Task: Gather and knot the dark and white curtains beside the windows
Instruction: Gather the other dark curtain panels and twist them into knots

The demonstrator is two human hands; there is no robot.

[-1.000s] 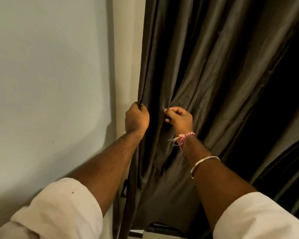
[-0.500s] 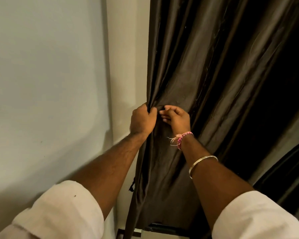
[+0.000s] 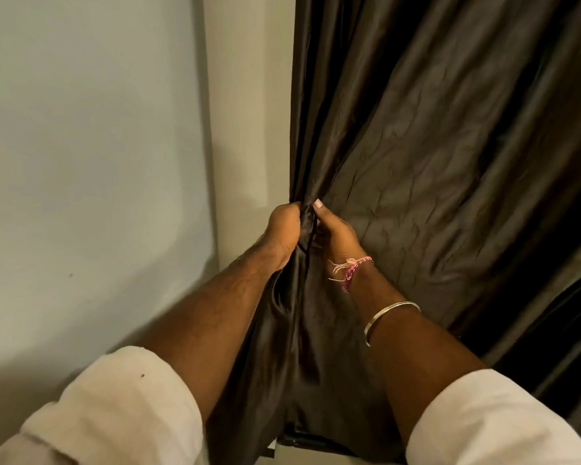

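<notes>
A dark brown, shiny curtain [image 3: 433,162] hangs from the top of the view and fills the right half. My left hand [image 3: 282,233] is clenched on its left edge, with folds bunched in the fist. Right beside it, my right hand [image 3: 336,233] pinches the cloth, thumb up against the same bunch; the two hands almost touch. A pink thread band and a metal bangle sit on my right wrist. Below the hands the curtain hangs between my forearms. No white curtain is in view.
A pale wall [image 3: 81,162] fills the left, meeting a cream wall strip [image 3: 249,112] right next to the curtain's edge. A dark object [image 3: 302,443] sits under the curtain's hem at the bottom. A gap in the curtain folds shows at the lower right.
My right hand has moved left along the cloth to meet my left hand, gathering folds. The curtain's left edge has shifted right, baring more of the cream wall strip.
</notes>
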